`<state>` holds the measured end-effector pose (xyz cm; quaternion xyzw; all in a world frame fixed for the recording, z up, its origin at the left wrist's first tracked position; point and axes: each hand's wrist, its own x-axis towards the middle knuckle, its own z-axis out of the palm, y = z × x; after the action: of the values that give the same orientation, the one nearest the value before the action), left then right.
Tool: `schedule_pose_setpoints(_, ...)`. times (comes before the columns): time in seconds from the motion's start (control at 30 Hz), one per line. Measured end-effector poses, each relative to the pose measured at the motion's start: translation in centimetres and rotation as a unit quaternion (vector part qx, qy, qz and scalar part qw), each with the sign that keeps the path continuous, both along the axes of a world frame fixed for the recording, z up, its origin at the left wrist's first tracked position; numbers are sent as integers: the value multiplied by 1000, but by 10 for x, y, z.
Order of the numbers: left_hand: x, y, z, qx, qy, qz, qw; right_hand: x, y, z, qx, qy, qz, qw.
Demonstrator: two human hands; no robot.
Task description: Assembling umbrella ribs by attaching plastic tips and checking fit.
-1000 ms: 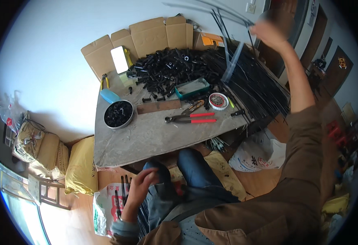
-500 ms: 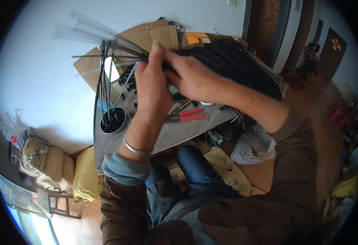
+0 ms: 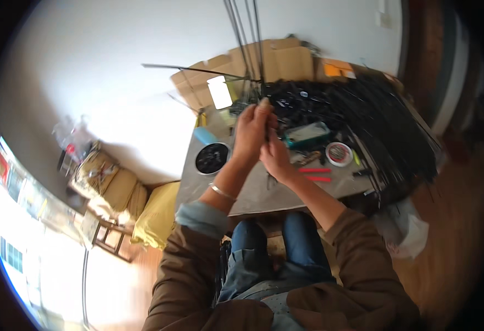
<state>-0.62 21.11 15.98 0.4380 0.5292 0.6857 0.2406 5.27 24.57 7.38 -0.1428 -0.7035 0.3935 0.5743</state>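
My left hand (image 3: pixel 249 137) is closed around the hub end of a bundle of thin black ribs (image 3: pixel 259 49), which looks like an umbrella frame. Several ribs rise up and away from me, and a few stick out to the left. Just below and right of it, my right hand (image 3: pixel 276 160) has its fingers curled on the lower part of the same bundle. What lies inside both grips is mostly hidden. Past my right wrist, the red handles of pliers (image 3: pixel 314 170) show on the grey table (image 3: pixel 198 190).
Left of my hands stands a round tin (image 3: pixel 230 155) of small black parts, beside a light blue object (image 3: pixel 204 135). To the right are a teal-edged box (image 3: pixel 308 134), a white tub (image 3: pixel 329 155) and a large heap of black ribs (image 3: pixel 385 121). Cardboard (image 3: pixel 286 63) lines the back.
The view has shifted left and both hands are lower and nearer me. The ribs, fanned leftward and blurred before, now mostly point upward. My right hand has moved below my left.
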Motion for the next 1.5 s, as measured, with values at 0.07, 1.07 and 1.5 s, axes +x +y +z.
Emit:
schedule_pose_setpoints(0.07,-6,5,6,29,-51,-5,998,6,6,-15,-81,-60,85,991)
schedule_pose_setpoints(1.07,-10,21,35,-51,-162,-186,968,294,297,-4,-73,-434,-472,764)
schedule_pose_setpoints(1.5,9,48,20,-13,-301,-263,917,248,226,48,-271,-30,-92,958)
